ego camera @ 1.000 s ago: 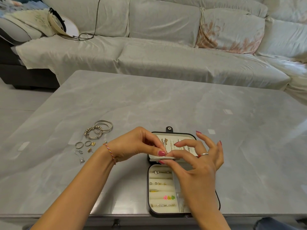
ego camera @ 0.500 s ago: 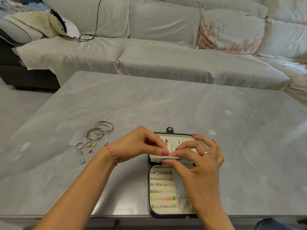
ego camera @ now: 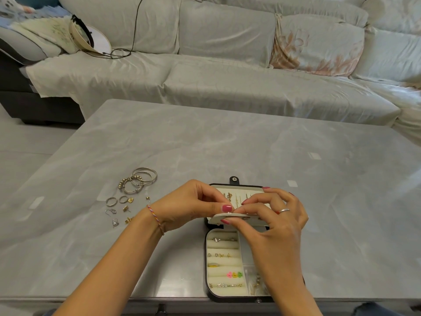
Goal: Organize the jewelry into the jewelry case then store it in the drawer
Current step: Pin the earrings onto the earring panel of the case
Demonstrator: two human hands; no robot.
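Grey marbled stone makes up your worktop (ego camera: 227,142). At its left lies the loose jewelry: silver bangles (ego camera: 141,182) stacked together, then rings (ego camera: 116,201) and small earrings (ego camera: 124,215), too tiny to tell apart in detail. Your left hand (ego camera: 191,205) has its thumb and fingers curled, pinching the left end of a cream earring panel (ego camera: 237,218) held edge-on over the jewelry case (ego camera: 227,265). What sits between thumb and finger is too small to make out. The open black case rests at the worktop's near edge, with rings and studs in its padded rows. Your right hand (ego camera: 275,215) pinches the same panel from the right and hides its far end, part of the lid (ego camera: 239,193) and the case's right compartments.
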